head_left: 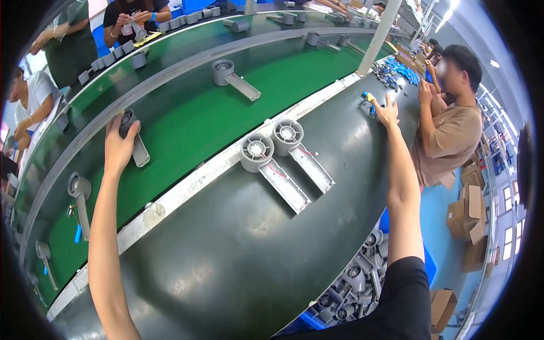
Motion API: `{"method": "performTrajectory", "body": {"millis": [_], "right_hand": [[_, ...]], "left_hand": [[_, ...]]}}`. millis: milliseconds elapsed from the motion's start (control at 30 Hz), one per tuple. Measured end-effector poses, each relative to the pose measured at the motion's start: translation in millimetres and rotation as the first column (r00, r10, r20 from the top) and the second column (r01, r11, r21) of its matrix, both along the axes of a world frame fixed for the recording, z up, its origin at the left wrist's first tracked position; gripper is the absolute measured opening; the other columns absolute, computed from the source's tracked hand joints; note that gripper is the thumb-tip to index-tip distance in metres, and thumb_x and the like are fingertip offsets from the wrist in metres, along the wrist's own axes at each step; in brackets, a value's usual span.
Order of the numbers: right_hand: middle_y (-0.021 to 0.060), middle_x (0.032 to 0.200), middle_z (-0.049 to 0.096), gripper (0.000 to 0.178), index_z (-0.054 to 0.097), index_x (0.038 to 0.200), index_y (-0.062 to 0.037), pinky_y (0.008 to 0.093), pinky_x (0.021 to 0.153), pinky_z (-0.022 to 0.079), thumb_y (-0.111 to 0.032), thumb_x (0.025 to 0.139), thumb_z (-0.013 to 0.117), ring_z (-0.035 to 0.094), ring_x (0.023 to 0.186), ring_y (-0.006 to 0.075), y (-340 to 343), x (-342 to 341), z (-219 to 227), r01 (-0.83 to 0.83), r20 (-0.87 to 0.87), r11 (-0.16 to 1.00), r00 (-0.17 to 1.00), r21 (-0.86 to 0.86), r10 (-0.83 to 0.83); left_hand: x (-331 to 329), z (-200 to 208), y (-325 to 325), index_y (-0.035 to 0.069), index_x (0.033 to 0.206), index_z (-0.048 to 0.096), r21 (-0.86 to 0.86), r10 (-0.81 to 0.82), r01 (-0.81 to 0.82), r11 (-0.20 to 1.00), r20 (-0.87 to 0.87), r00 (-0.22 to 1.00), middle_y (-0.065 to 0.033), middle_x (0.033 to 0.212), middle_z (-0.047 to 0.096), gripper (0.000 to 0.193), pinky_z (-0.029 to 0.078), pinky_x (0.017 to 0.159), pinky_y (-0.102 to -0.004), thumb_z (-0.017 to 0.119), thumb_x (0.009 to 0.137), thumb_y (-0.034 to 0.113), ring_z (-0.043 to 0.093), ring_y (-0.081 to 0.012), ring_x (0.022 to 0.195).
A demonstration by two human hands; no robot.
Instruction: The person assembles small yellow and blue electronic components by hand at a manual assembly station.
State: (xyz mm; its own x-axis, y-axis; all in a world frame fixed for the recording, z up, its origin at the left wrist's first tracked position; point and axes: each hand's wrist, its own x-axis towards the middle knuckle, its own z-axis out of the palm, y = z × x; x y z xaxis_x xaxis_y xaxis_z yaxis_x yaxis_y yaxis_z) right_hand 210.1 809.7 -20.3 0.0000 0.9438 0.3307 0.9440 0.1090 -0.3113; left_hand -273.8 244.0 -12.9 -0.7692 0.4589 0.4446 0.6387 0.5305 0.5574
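My left hand (118, 148) reaches over the green conveyor belt. Its thumb and fingers close around the round head of a grey handheld-fan housing (140, 152), partly hiding it. At the far right of the dark worktop, my right hand (387, 113) has its fingers apart. One yellow-tipped finger is at a small blue piece with dark wiring (368, 106); whether they touch I cannot tell. Between my arms, two grey fan housings lie side by side, a nearer one (283, 187) and a farther one (311, 168), open handles toward me, with thin red wires in them.
More fan housings ride the belt, one ahead (243, 88) and one at left (83, 212) with a blue cylinder. A white rail (192, 181) borders the belt. Blue and dark parts (396, 73) are heaped near a seated co-worker (453, 124). A blue bin (432, 263) holds grey housings.
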Motion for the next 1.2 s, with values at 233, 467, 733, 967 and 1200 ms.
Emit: {"method": "performTrajectory", "body": {"millis": [233, 467, 733, 967, 1200], "right_hand": [[0.0166, 0.130, 0.061, 0.046, 0.067, 0.127, -0.0179, 0.0415, 0.102, 0.044, -0.042, 0.088, 0.064, 0.060, 0.118, 0.0326, -24.2, -22.1, 1.8, -0.643, -0.155, 0.763, 0.749, 0.068, 0.645], [0.0216, 0.140, 0.051, 0.042, 0.062, 0.130, -0.0093, 0.0412, 0.109, 0.038, -0.018, 0.089, 0.064, 0.049, 0.129, 0.0350, -229.9, 27.2, 11.0, -0.730, -0.135, 0.681, 0.670, 0.053, 0.730], [0.0205, 0.138, 0.049, 0.042, 0.061, 0.124, -0.0031, 0.0443, 0.110, 0.036, -0.009, 0.083, 0.065, 0.046, 0.129, 0.0388, -491.4, 17.0, 18.4, -0.873, -0.224, 0.488, 0.473, 0.013, 0.852], [0.0164, 0.149, 0.045, 0.045, 0.054, 0.137, -0.0038, 0.0376, 0.117, 0.027, -0.010, 0.093, 0.055, 0.037, 0.142, 0.0269, -528.4, -11.4, 27.4, -0.970, -0.599, 0.241, 0.170, 0.039, 0.783], [0.0079, 0.112, 0.059, 0.040, 0.061, 0.127, -0.0007, 0.0270, 0.073, 0.049, -0.006, 0.088, 0.062, 0.055, 0.085, 0.0115, -499.0, 0.7, 31.8, -0.889, -0.293, 0.420, 0.457, -0.184, 0.839]], "left_hand": [[-31.2, 1.3, -11.4, -0.004, 0.139, 0.047, 0.152, 0.001, -0.021, 0.988, 0.134, 0.991, -0.0198, 0.122, 0.062, 0.066, 0.046, 0.097, -0.0343, 0.072, 0.086, 0.027, 0.063, -0.0271, 0.108], [56.0, 44.7, -63.8, -0.002, 0.141, 0.045, 0.270, -0.151, 0.103, 0.957, 0.165, 0.975, -0.0137, 0.112, 0.064, 0.070, 0.051, 0.082, -0.0309, 0.077, 0.083, 0.019, 0.063, -0.0173, 0.091], [250.7, 59.8, -194.4, -0.001, 0.125, 0.057, 0.227, -0.144, 0.093, 0.970, 0.220, 0.965, -0.0078, 0.113, 0.059, 0.057, 0.047, 0.089, -0.0323, 0.079, 0.074, 0.010, 0.058, -0.0200, 0.102], [311.0, 16.9, -243.4, -0.002, 0.121, 0.059, 0.247, -0.093, 0.092, 0.965, -0.007, 0.996, -0.0161, 0.111, 0.055, 0.054, 0.047, 0.090, -0.0355, 0.079, 0.073, 0.010, 0.058, -0.0312, 0.102], [305.6, 10.6, -237.0, 0.002, 0.128, 0.057, 0.319, -0.183, 0.147, 0.936, 0.087, 0.979, -0.0146, 0.113, 0.054, 0.057, 0.047, 0.089, -0.0355, 0.078, 0.076, 0.013, 0.058, -0.0297, 0.102]]}}
